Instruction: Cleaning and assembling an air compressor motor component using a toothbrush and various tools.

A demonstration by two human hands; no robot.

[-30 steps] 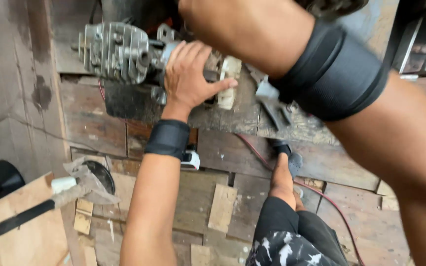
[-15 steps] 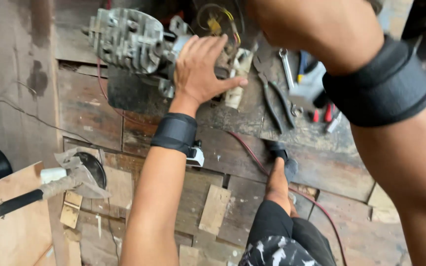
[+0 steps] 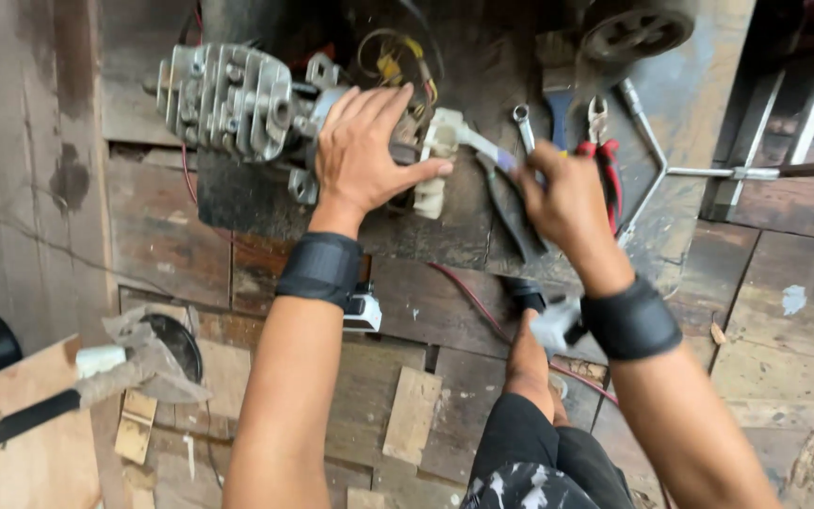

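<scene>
A small engine (image 3: 237,99) with a grey finned cylinder lies on its side on a dark, greasy patch of the wooden floor (image 3: 765,349), toward the upper left of the view. The left hand (image 3: 365,151) rests flat on the engine's body just right of the fins, fingers spread and thumb stretched toward a pale plastic part (image 3: 437,160) beside it, pressing rather than gripping. The right hand (image 3: 562,198) is curled closed around a silver wrench (image 3: 482,143), whose head sits at that pale part. Just beyond lie another open-ended spanner (image 3: 523,123), red-handled pliers (image 3: 603,141) and a long metal cross wrench (image 3: 708,172). Both wrists wear black bands. At the lower left, a hammer (image 3: 96,377) rests on a board.
</scene>
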